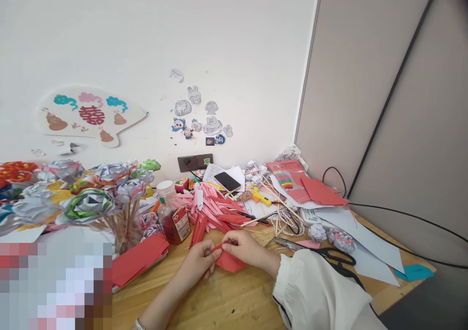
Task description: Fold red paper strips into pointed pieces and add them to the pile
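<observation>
1. Red paper (231,262) is sitting between both hands over the wooden table (237,303). Its folded upper edge is lying at the fingertips; the visible part is widening toward the wearer and lower right. Right hand is covering some of it, so the full long axis cannot be told.
2. White wall (237,28) is bearing a fan-shaped cutout (76,123), its red "囍" reading clearly, its handle end pointing down and right.
3. Stacked red sheets (139,262) are lying left of the hands, long axis slanting up to the right.
4. Pink packet (298,184) is showing a rainbow-coloured panel; print too small to read.
5. Left hand (199,261) is pinching the paper between thumb and fingers; right hand (241,246) is gripping its upper edge likewise.
6. White-lidded jar (168,218) is standing beyond the left hand.
7. Red-and-cream label (181,223) is facing outward on it; lettering is staying illegible.
</observation>
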Demonstrator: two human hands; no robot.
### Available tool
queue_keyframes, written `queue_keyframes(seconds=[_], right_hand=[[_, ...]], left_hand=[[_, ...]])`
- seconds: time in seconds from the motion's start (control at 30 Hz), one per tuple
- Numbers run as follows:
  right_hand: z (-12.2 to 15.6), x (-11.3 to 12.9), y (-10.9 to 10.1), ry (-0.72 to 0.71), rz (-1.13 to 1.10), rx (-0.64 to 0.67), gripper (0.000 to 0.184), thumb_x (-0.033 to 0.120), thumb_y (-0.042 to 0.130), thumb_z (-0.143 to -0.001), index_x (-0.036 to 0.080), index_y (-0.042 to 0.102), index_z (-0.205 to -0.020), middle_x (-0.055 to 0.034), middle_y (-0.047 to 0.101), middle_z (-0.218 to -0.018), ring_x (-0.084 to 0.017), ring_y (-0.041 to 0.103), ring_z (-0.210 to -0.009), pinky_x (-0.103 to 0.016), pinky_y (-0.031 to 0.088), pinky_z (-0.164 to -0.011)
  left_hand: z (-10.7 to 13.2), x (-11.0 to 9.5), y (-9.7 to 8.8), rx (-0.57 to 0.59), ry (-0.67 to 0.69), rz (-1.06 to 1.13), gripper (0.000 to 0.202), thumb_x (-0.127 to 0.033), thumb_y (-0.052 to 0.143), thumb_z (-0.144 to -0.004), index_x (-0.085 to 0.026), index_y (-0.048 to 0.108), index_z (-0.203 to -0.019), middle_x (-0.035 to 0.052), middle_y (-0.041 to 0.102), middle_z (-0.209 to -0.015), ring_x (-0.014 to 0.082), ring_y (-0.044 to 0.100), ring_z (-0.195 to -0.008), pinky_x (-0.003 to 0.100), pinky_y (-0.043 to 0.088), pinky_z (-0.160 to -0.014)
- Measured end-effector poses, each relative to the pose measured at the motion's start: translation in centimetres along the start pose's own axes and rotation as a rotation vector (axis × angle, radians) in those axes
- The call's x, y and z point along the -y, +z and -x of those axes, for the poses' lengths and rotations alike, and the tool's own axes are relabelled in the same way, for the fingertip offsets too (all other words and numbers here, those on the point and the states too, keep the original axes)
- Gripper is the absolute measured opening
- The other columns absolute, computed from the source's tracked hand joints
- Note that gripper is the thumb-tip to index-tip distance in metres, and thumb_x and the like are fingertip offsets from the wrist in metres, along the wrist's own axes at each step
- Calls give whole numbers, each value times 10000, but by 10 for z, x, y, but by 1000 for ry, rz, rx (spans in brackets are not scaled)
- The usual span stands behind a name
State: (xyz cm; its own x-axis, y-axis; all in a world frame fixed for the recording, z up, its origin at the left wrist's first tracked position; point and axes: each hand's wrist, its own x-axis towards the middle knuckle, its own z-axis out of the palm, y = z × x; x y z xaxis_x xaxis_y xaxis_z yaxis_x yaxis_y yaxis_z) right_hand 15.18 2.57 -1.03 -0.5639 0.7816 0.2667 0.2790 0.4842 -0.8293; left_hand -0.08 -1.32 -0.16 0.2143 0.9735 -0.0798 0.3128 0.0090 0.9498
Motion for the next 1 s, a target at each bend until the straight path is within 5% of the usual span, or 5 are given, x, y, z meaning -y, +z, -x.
queue_keyframes(seconds=[0.17,0.3,0.53,1.0], right_hand=[[-3,-5,-7,-4,-181,-100,207,321,441,-765,152,532,-843,-13,544,-742,-102,491,-656,-199,374,-558],[-5,-8,-9,69,-409,-10,281,389,452,-749,141,457,-880,20,511,-579,-87,488,-493,-191,372,-453],[-6,-7,-9,50,-475,15,264,384,481,-730,137,449,-818,45,497,-495,-76,476,-424,-186,373,-428],[-6,-12,-9,51,-515,62,275,394,443,-758,125,499,-781,27,510,-528,-67,478,-439,-184,393,-439]], left_hand=[[-4,-2,-7,-189,41,125,344,-478,537,-612,-188,372,-527,-81,482,-330,55,389,-245,156,240,-298],[-9,1,-14,-276,54,237,324,-443,576,-600,-182,395,-537,-75,521,-380,62,446,-290,164,313,-335],[-9,0,-13,-191,35,298,325,-475,564,-597,-176,438,-594,-59,543,-385,83,464,-290,188,351,-334],[-9,-3,-16,-203,19,333,366,-459,628,-534,-145,541,-701,-45,554,-446,98,502,-351,201,387,-378]])
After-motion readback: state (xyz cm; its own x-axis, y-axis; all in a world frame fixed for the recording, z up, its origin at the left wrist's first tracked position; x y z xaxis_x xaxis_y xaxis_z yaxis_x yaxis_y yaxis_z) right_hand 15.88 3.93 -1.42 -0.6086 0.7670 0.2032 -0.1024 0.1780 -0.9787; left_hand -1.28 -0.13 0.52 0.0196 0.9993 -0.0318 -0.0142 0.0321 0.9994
